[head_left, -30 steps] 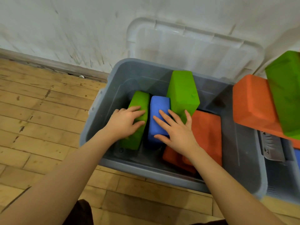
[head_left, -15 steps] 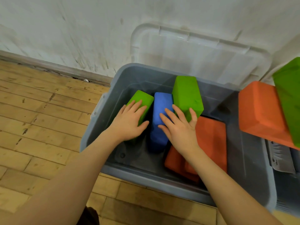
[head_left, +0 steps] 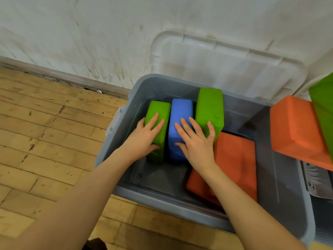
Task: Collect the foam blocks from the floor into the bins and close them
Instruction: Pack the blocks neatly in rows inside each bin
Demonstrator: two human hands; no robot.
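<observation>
A grey plastic bin (head_left: 126, 109) stands on the wood floor against the wall. Inside it three foam blocks stand on edge side by side: a green block (head_left: 160, 110) at the left, a blue block (head_left: 181, 109) in the middle, a taller green block (head_left: 210, 105) to the right. Orange blocks (head_left: 237, 159) lie flat in the bin's right part. My left hand (head_left: 146, 136) rests flat on the left green block with straight fingers. My right hand (head_left: 196, 141) lies with spread fingers on the blue block, its outer fingers touching the taller green one.
The bin's translucent lid (head_left: 225, 69) leans against the white wall behind. At the right edge an orange block (head_left: 297, 129) and a green block (head_left: 324, 112) stick up over a second bin with a grey latch (head_left: 317, 181). Wood floor (head_left: 50, 141) spreads to the left.
The left green block and the blue block have been pushed upright and toward the back of the bin; both hands followed them, fingers still flat.
</observation>
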